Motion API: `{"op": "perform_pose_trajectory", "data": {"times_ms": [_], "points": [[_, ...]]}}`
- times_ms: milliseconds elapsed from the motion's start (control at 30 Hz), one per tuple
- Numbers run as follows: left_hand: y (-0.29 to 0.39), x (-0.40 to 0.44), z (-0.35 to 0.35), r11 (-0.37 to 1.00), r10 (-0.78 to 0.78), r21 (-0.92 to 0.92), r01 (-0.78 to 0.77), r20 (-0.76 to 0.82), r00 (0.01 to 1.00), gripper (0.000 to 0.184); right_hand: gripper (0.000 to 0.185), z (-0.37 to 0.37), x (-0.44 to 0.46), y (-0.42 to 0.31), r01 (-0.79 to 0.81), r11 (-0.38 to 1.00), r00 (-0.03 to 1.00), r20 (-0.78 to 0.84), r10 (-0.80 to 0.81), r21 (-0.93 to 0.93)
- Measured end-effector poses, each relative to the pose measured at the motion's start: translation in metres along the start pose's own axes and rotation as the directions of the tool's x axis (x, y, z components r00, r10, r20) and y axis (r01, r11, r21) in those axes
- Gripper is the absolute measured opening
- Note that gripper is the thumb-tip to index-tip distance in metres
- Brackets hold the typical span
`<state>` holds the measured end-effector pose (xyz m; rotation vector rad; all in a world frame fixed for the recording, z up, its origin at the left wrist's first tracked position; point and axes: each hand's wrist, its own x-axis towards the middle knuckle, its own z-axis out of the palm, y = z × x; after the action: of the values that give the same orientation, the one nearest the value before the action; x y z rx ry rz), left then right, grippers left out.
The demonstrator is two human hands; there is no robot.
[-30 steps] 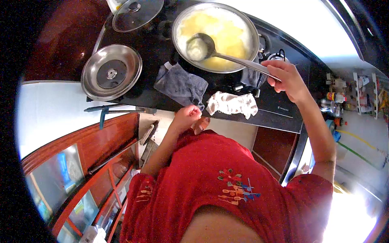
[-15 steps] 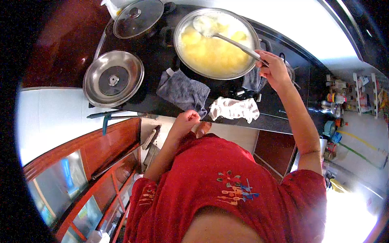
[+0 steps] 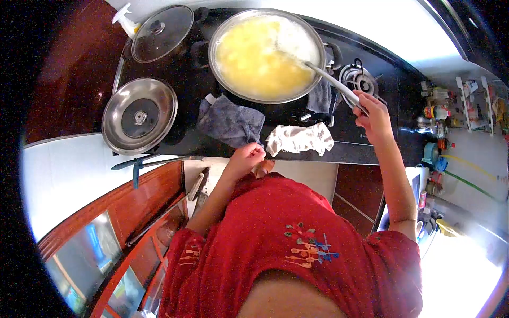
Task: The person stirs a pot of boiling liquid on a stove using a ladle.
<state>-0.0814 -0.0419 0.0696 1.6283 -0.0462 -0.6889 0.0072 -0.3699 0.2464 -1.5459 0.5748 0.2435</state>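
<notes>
My right hand (image 3: pixel 374 116) is closed around the handle end of a long metal ladle (image 3: pixel 339 87), to the right of the pan. The ladle's head is hidden under foam in a wide metal pan (image 3: pixel 268 99). Yellow chunks in pale, frothy liquid (image 3: pixel 260 58) fill the pan; they look like potato pieces, though blurred. My left hand (image 3: pixel 246 158) is curled loosely shut at the counter's front edge, beside the lower corner of a dark grey cloth (image 3: pixel 230 122). Nothing shows between its fingers. A white patterned cloth (image 3: pixel 299 139) lies to its right.
A metal lid (image 3: pixel 159 114) lies upturned on the left, with a glass lid (image 3: pixel 167 37) behind it. Right of the pan are a burner (image 3: pixel 363 79) and another grey cloth (image 3: pixel 319 98). A spray bottle (image 3: pixel 125 20) stands at the back left. Bottles (image 3: pixel 437 112) stand far right.
My right hand has drawn the ladle right and toward me. Its round head, visible at the back of the pan before, is now under the foam. My left hand stays about the same.
</notes>
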Motion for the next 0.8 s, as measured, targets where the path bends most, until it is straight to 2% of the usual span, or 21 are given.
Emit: {"op": "perform_pose_trajectory", "data": {"times_ms": [167,267,433,533,667,800], "points": [[0.009,0.007,0.003,0.998,-0.029,0.066,0.022,0.115,0.993,0.019,0.032,-0.019,-0.029,-0.010,-0.059,0.997,0.996,0.071,0.056,0.046],[0.006,0.009,0.005,0.995,-0.005,0.096,-0.006,0.113,0.994,0.019,0.032,-0.015,-0.038,-0.022,0.004,1.000,1.000,-0.017,-0.004,-0.015],[0.009,0.004,0.005,0.996,-0.004,0.085,-0.004,0.097,0.995,0.018,0.031,-0.014,-0.035,-0.036,0.044,0.997,0.998,-0.035,-0.046,-0.063],[0.003,0.001,0.003,0.998,-0.011,0.066,0.006,0.083,0.997,0.017,0.030,-0.006,-0.028,-0.034,0.125,0.972,0.988,-0.062,-0.140,-0.198],[-0.008,-0.005,0.000,0.999,-0.054,0.001,0.054,0.061,0.997,0.017,0.029,-0.001,-0.022,-0.033,0.233,0.927,0.970,-0.004,-0.245,-0.292],[-0.012,-0.006,-0.002,1.000,-0.020,0.010,0.020,0.015,1.000,0.018,0.027,0.008,-0.033,-0.044,0.329,0.851,0.932,-0.007,-0.363,-0.409]]}}
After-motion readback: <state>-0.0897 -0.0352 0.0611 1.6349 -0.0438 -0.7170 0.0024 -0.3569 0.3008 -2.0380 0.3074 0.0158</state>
